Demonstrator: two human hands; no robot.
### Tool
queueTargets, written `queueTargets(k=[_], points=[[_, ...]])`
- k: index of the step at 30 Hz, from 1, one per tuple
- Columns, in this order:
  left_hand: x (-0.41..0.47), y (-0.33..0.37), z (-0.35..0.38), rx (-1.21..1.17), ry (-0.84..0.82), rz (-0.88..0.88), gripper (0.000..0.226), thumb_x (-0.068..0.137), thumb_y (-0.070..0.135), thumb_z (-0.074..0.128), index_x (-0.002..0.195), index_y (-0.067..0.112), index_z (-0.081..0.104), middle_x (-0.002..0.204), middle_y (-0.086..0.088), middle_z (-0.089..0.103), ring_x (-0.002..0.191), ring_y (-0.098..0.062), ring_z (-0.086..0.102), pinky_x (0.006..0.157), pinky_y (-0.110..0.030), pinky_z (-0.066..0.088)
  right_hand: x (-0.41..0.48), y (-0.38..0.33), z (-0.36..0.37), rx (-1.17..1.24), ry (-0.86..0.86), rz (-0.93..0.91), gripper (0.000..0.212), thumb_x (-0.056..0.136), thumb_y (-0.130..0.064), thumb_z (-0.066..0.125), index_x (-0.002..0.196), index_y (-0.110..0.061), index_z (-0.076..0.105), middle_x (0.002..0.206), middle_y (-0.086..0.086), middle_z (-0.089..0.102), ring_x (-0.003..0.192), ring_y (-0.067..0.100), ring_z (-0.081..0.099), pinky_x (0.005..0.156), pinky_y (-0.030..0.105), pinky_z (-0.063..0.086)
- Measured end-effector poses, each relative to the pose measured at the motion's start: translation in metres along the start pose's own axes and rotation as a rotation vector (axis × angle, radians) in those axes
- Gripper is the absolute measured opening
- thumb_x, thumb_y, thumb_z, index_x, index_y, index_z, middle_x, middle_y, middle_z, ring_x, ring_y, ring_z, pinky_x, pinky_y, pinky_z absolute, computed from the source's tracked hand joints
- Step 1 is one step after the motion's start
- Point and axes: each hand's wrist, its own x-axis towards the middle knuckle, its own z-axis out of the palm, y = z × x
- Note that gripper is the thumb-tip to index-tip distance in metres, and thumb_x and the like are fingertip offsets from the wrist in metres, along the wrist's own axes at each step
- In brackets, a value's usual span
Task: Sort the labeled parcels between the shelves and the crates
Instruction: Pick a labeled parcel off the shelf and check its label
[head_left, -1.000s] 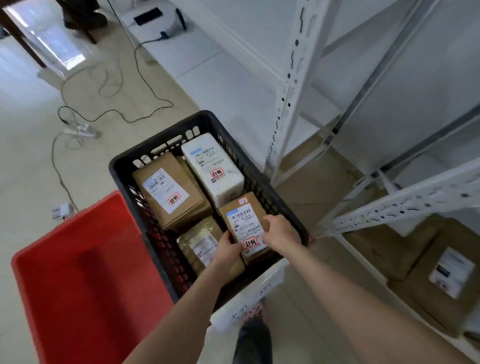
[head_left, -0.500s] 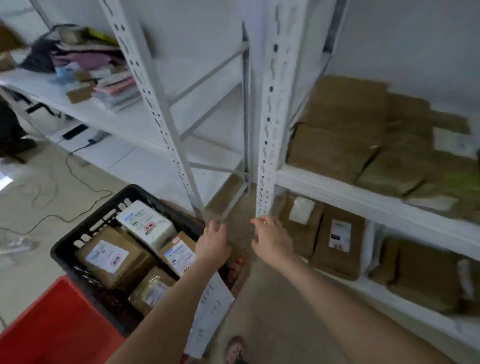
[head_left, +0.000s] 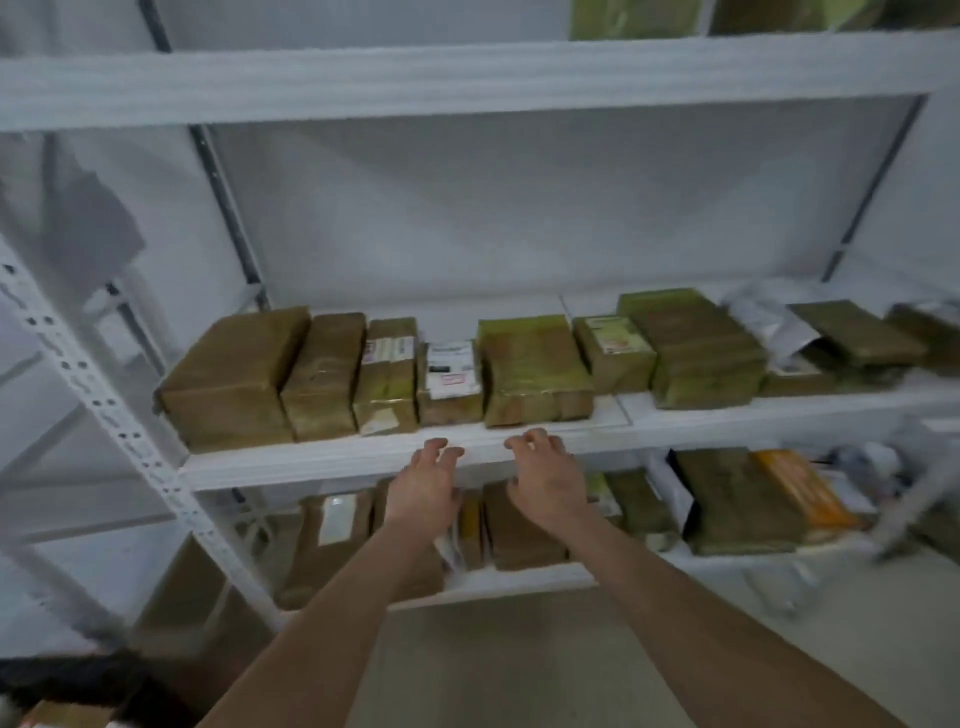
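I have my left hand (head_left: 423, 480) and right hand (head_left: 545, 478) side by side, fingers loosely curled, holding nothing, just in front of the shelf (head_left: 311, 460) edge; parcels (head_left: 530, 369) sit in a row on it

Shelf rack (head_left: 311, 460): metal, painted white, smooth with a dull sheen. The upright post (head_left: 119, 426), well left of the left hand (head_left: 423, 486), is punched sheet metal in the same paint.

Brown parcel (head_left: 234, 374), beyond and left of the left hand: cardboard, matt, lightly creased.

Taped parcel (head_left: 530, 369), just beyond the right hand (head_left: 545, 480): cardboard under clear tape, glossy, with a greenish cast.

Small box (head_left: 449, 408), beyond the gap between the hands: cardboard bearing a white paper label (head_left: 451, 364), matt.

Mailer bag (head_left: 769, 322), far right of the right hand: grey plastic film, crinkled, shiny.

Orange envelope (head_left: 800, 488), below and right of the right hand: finish too blurred to tell.

Floor (head_left: 493, 665): pale, smooth, faintly glossy.
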Motion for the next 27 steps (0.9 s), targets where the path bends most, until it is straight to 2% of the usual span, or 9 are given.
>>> queueTargets(k=[5,9,15,20,23,27], points=[[0.041,0.129,0.007,0.002,-0.009,0.196,0.057,0.087,0.024,0.055,0.141,0.027,0.036,0.145,0.0,0.034,0.121,-0.023,0.048,0.088,-0.035,0.049,-0.026,0.119,-0.05,-0.045,0.108,0.165,0.047,0.092,-0.027,0.052,0.137,-0.023,0.039,0.139,0.005,0.037,0.124,0.025,0.038,0.098,0.037,0.041],[0.075,0.221,0.015,-0.07,-0.013,0.31,0.054,0.088,0.019,0.055,0.139,0.027,0.039,0.149,0.003,0.029,0.119,-0.022,0.051,0.085,-0.035,0.051,-0.036,0.198,-0.079,-0.012,0.133,0.303,0.047,0.091,-0.025,0.052,0.137,-0.022,0.04,0.139,0.005,0.037,0.124,0.026,0.036,0.099,0.037,0.038],[0.14,0.34,0.037,-0.181,0.041,0.497,0.05,0.089,0.021,0.051,0.138,0.02,0.04,0.145,0.001,0.031,0.12,-0.019,0.049,0.09,-0.031,0.047,-0.022,0.31,-0.105,-0.006,0.209,0.46,0.049,0.088,-0.021,0.052,0.136,-0.021,0.042,0.139,0.006,0.039,0.123,0.027,0.038,0.097,0.036,0.039],[0.205,0.433,0.061,-0.362,0.023,0.597,0.049,0.089,0.014,0.052,0.137,0.017,0.042,0.141,0.0,0.037,0.122,-0.017,0.047,0.096,-0.029,0.044,0.013,0.401,-0.126,0.009,0.187,0.567,0.045,0.09,-0.026,0.053,0.132,-0.018,0.041,0.139,0.007,0.039,0.123,0.028,0.037,0.099,0.038,0.038],[0.239,0.484,0.076,-0.453,-0.021,0.572,0.049,0.094,0.017,0.048,0.142,0.017,0.039,0.145,0.0,0.036,0.127,-0.018,0.045,0.104,-0.032,0.039,0.034,0.451,-0.144,0.054,0.251,0.616,0.042,0.091,-0.024,0.052,0.131,-0.02,0.042,0.136,0.008,0.04,0.122,0.03,0.038,0.097,0.04,0.04],[0.263,0.541,0.095,-0.598,-0.163,0.38,0.061,0.095,0.02,0.048,0.149,0.019,0.021,0.153,-0.003,0.026,0.133,-0.025,0.04,0.104,-0.041,0.042,0.05,0.509,-0.162,0.139,0.276,0.714,0.048,0.093,-0.034,0.053,0.137,-0.019,0.038,0.139,0.009,0.037,0.124,0.031,0.037,0.099,0.042,0.04]])
